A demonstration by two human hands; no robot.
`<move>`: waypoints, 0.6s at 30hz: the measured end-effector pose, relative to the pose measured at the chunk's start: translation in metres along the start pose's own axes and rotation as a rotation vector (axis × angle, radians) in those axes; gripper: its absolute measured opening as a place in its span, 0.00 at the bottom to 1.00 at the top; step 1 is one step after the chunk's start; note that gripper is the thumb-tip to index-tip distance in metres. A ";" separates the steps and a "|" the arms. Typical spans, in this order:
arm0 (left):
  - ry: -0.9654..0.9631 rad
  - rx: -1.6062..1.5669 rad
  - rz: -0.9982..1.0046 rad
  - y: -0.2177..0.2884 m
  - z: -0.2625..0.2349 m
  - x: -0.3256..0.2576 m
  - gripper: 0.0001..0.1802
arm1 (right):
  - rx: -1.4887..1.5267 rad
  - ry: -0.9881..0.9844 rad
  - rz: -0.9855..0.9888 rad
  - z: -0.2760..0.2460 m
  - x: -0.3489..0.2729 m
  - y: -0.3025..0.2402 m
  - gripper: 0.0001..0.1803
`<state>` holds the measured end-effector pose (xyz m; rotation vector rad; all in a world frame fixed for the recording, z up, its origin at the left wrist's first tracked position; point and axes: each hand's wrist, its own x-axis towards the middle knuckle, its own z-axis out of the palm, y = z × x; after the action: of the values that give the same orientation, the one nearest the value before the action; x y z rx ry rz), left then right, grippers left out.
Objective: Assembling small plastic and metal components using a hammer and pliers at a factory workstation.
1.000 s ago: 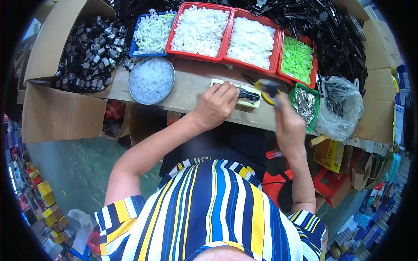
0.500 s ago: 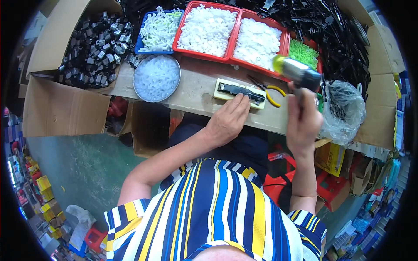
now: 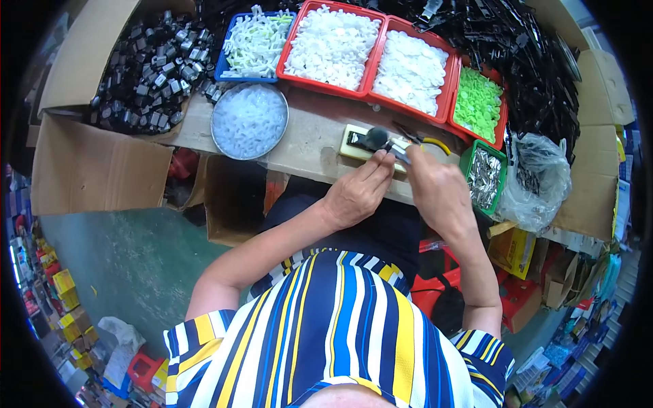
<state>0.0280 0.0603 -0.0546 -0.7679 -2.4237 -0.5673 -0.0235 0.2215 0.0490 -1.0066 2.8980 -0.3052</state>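
Observation:
A cream block sits near the bench's front edge, with a slim black part lying in it. My left hand has its fingers pressed together, their tips holding the part at the block's near side. Gripped in my right hand is a mallet, its dark round head down over the black part. The mallet and my fingers hide the right half of the part and block. Behind my right hand lie pliers with yellow handles, partly covered.
Red trays of white plastic pieces, a blue tray and a round dish stand behind. To the right are bright green pieces, a green tray of metal pieces and a plastic bag. A carton flanks the left.
My right hand has swung the mallet down and left, from raised at the right onto the black part. My left hand has stayed almost in place. The green tray of metal pieces is now uncovered.

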 end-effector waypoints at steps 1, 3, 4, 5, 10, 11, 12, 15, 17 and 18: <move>-0.001 0.001 -0.003 0.000 -0.002 0.000 0.20 | 0.093 0.141 -0.015 -0.007 0.002 -0.002 0.07; -0.024 -0.052 -0.029 0.000 -0.009 0.001 0.19 | 0.207 0.315 0.005 -0.011 0.003 -0.007 0.10; 0.013 -0.105 -0.034 0.000 -0.013 0.006 0.14 | 0.187 0.330 0.000 -0.008 0.000 -0.005 0.13; 0.013 -0.110 -0.026 -0.001 -0.015 0.006 0.14 | 0.097 0.171 0.011 0.001 -0.003 0.002 0.12; 0.050 -0.142 -0.120 -0.015 -0.029 -0.007 0.16 | 0.071 0.080 0.067 -0.007 -0.008 0.006 0.08; 0.058 -0.141 -0.147 -0.017 -0.031 -0.008 0.15 | 0.172 0.209 0.073 -0.012 -0.008 0.003 0.08; 0.056 -0.144 -0.148 -0.015 -0.031 -0.010 0.15 | 0.172 0.207 0.074 -0.010 -0.013 0.002 0.08; 0.076 -0.124 -0.148 -0.015 -0.030 -0.005 0.14 | 0.051 0.079 0.050 0.020 -0.028 0.014 0.07; 0.067 -0.120 -0.168 -0.016 -0.028 -0.004 0.14 | 0.024 -0.016 0.073 0.018 -0.030 0.012 0.07; 0.070 -0.121 -0.166 -0.018 -0.027 -0.001 0.14 | 0.032 0.035 0.089 0.009 -0.032 0.010 0.07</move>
<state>0.0274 0.0324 -0.0386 -0.5879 -2.4197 -0.7976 -0.0033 0.2479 0.0379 -0.8731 2.9482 -0.3655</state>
